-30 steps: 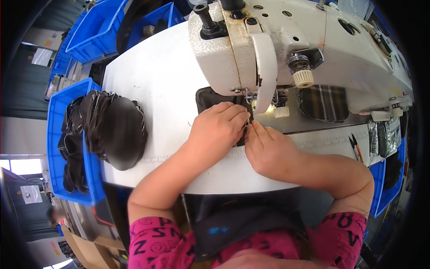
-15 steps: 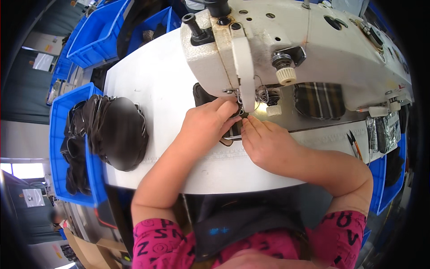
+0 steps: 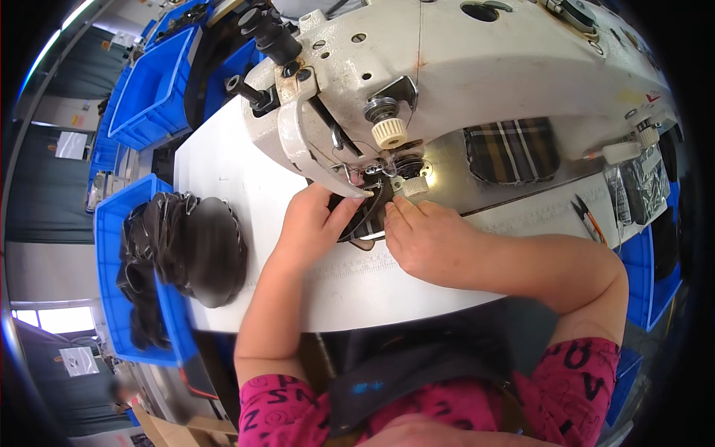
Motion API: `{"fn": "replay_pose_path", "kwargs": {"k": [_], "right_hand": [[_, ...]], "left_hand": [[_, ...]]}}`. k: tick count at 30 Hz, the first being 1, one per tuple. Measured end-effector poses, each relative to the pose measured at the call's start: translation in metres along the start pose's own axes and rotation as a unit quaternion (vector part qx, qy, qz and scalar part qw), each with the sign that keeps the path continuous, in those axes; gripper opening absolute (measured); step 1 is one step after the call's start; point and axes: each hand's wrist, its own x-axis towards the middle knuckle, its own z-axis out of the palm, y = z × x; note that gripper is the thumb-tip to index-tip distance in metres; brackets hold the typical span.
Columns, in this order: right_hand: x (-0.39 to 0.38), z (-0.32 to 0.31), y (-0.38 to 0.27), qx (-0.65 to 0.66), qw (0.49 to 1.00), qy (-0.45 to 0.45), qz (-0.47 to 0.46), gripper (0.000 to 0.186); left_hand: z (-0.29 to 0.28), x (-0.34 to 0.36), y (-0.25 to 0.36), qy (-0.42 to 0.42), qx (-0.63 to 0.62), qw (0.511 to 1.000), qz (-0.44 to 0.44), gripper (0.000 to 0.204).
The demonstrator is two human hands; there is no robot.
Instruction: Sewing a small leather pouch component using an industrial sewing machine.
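Under the needle of the white sewing machine (image 3: 447,67) lies a dark fabric piece (image 3: 357,231) with a curved zipper (image 3: 372,208) and some striped cloth. My left hand (image 3: 313,227) grips it at the left, thumb near the presser foot, fingers partly hidden. My right hand (image 3: 424,242) has its fingers together, pinching the piece's right side beside the zipper. A plaid cloth panel (image 3: 510,149) sits on the machine bed to the right. Orange-and-black thread snips (image 3: 588,220) lie right of my right hand.
Stacked dark fabric pieces (image 3: 216,253) rest at the left table edge (image 3: 283,313), beside a blue bin (image 3: 108,253). More blue bins (image 3: 153,86) are at upper left. Wrapped packets (image 3: 640,186) and another blue bin (image 3: 640,279) are at right. A blurred person (image 3: 123,391) appears at lower left.
The view has shifted, showing the machine further left. My left thumb moved down from atop the piece, exposing the zipper and striped cloth; my right fingers remain at the piece's right side.
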Motion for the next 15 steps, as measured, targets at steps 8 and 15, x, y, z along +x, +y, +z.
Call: {"fn": "replay_pose_path", "kwargs": {"k": [8, 15], "right_hand": [[0.0, 0.001, -0.002, 0.004, 1.0, -0.01, 0.006, 0.037], [0.0, 0.0, -0.002, -0.01, 1.0, -0.019, -0.007, 0.034]], "left_hand": [[0.009, -0.008, 0.014, 0.014, 0.207, 0.973, 0.098, 0.015], [0.006, -0.005, 0.014, -0.039, 0.118, 0.982, 0.142, 0.021]]}}
